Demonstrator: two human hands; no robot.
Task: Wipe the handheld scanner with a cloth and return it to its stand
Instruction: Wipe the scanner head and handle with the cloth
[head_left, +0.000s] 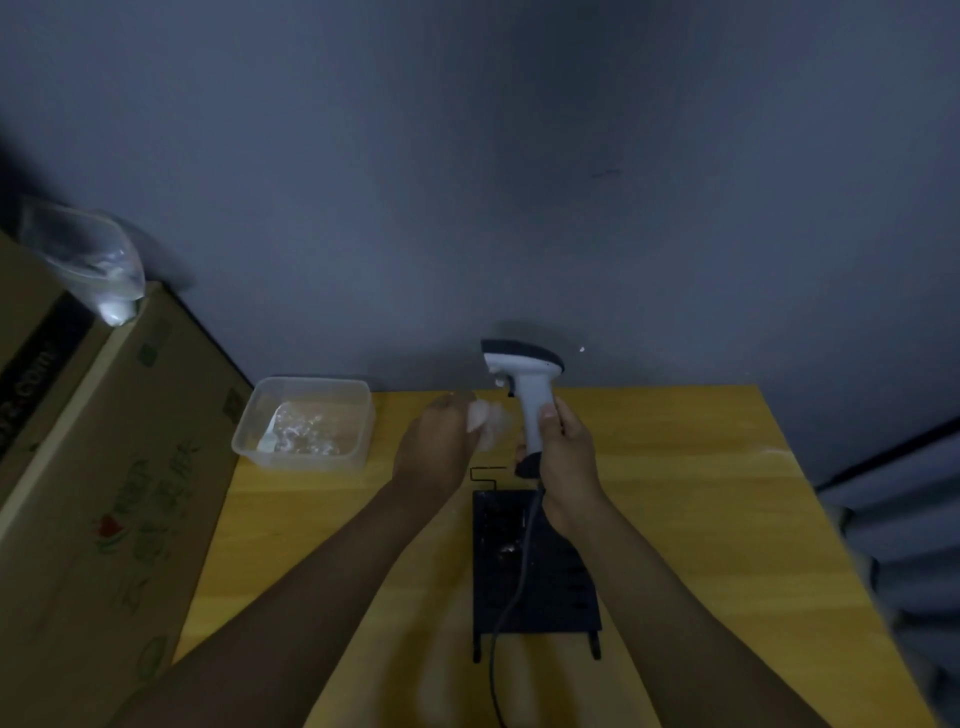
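My right hand (563, 457) grips the lower handle of a white handheld scanner (527, 384) with a dark top, held upright above the yellow table (701, 519). Its grey cable (511, 587) trails down toward me. My left hand (439, 447) is closed on a small white cloth (488, 418), just left of the scanner's handle and blurred. Below the hands lies the black stand (540, 571), a flat slotted metal plate with a thin wire hook at its far end.
A clear plastic tub (304, 423) with pale contents sits at the table's far left corner. A large cardboard box (104, 493) flanks the left, with a clear plastic bag (88, 260) on top. A grey wall rises behind the table.
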